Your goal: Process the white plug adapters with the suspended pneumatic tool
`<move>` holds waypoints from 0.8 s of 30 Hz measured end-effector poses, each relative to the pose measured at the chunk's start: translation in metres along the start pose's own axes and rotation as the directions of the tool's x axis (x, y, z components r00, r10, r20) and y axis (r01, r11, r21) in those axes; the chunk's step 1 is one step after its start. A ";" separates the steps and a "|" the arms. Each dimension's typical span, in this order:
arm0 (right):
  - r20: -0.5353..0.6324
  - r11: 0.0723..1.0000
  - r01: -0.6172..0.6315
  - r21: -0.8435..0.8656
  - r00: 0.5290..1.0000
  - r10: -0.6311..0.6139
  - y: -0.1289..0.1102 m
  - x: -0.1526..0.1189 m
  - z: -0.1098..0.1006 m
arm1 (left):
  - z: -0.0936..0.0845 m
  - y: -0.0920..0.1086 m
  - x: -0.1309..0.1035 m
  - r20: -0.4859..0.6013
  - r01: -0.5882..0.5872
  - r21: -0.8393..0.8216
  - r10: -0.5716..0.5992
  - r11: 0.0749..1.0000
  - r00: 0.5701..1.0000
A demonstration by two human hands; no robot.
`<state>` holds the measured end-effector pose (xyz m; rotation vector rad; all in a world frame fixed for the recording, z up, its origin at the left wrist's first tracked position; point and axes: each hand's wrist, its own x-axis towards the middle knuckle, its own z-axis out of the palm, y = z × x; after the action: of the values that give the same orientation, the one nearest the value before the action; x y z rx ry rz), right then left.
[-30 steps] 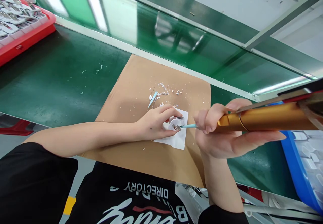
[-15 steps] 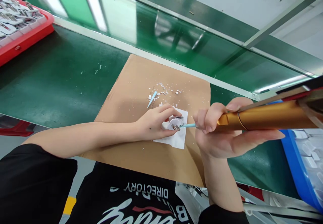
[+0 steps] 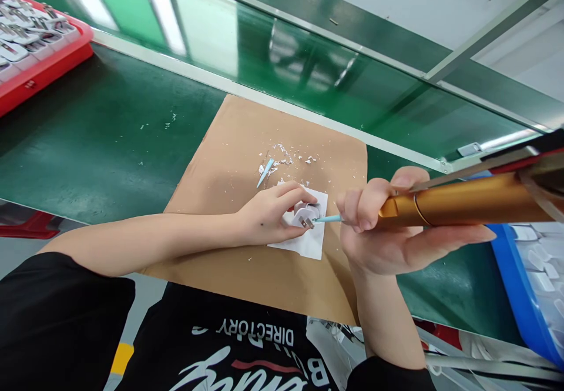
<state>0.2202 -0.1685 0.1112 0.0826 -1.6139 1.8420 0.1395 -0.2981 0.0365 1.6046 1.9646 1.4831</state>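
My left hand [image 3: 275, 214] is closed around a white plug-in charger [image 3: 302, 213], its two metal prongs pointing toward me. Under it lies a white sheet of paper [image 3: 314, 245]. My right hand [image 3: 379, 220] grips a gold cylindrical power tool [image 3: 467, 200], held slantwise with its rear end up at the right. From the front of the tool sticks a thin pale-blue tip [image 3: 329, 219], which touches or nearly touches the charger beside the prongs. Another pale-blue pointed piece [image 3: 265, 173] rests among white shavings [image 3: 284, 154] beyond my left hand.
Brown cardboard [image 3: 247, 132] covers part of the green table [image 3: 110, 138]. At the far left stands a red tray [image 3: 66, 56] of white chargers. A blue bin [image 3: 513, 285] with white pieces is at the right. A pale rail [image 3: 282, 106] runs behind.
My right hand's index finger and the tool's rear have shifted very slightly. A small whitish object has come into view by the rail at right. The charger and left hand look unmoved.
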 end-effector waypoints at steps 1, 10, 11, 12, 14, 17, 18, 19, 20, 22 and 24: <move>-0.003 1.000 -0.009 -0.005 1.000 0.009 0.000 0.000 0.000 | 0.000 0.000 0.000 0.001 0.005 0.001 -0.005 1.000 1.000; 0.072 0.998 0.036 0.050 0.997 -0.039 0.001 0.001 -0.002 | -0.001 -0.001 0.001 0.029 -0.014 0.027 0.013 1.000 1.000; 0.075 0.998 0.034 0.049 0.996 -0.038 0.001 0.001 -0.002 | -0.001 -0.001 0.001 0.034 -0.009 0.029 0.008 1.000 0.999; 0.073 0.999 0.028 0.044 0.997 -0.031 0.002 0.002 -0.003 | -0.001 -0.001 0.001 0.038 -0.003 0.033 0.001 0.999 0.999; 0.066 0.999 0.022 0.036 0.998 -0.024 0.002 0.002 -0.004 | -0.001 -0.001 0.002 0.053 0.012 0.050 -0.015 0.999 0.998; 0.069 0.999 0.019 0.038 0.997 -0.021 0.004 0.001 -0.006 | -0.002 -0.003 0.001 0.071 0.040 0.082 -0.046 0.996 0.996; 0.064 0.999 0.011 0.037 0.998 -0.014 0.004 0.001 -0.006 | -0.002 -0.004 0.001 0.064 0.048 0.087 -0.054 0.995 0.996; 0.054 0.999 0.004 0.033 0.999 -0.005 0.005 0.001 -0.006 | -0.003 -0.005 0.001 0.046 0.049 0.087 -0.053 0.995 0.998; 0.041 1.000 -0.002 0.028 0.999 0.001 0.005 0.001 -0.006 | -0.004 -0.007 0.002 0.023 0.046 0.086 -0.048 0.995 0.999; 0.024 1.000 -0.004 0.025 1.000 0.003 0.006 0.001 -0.006 | -0.008 -0.012 0.007 -0.046 0.029 0.091 -0.025 0.995 0.999; 0.032 0.999 -0.001 0.034 1.000 0.000 0.007 0.002 -0.006 | -0.015 -0.021 0.018 -0.141 0.039 0.118 -0.022 0.992 0.990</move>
<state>0.2173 -0.1623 0.1044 0.1266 -1.6048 1.8771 0.1088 -0.2894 0.0348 1.5473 2.1834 1.5304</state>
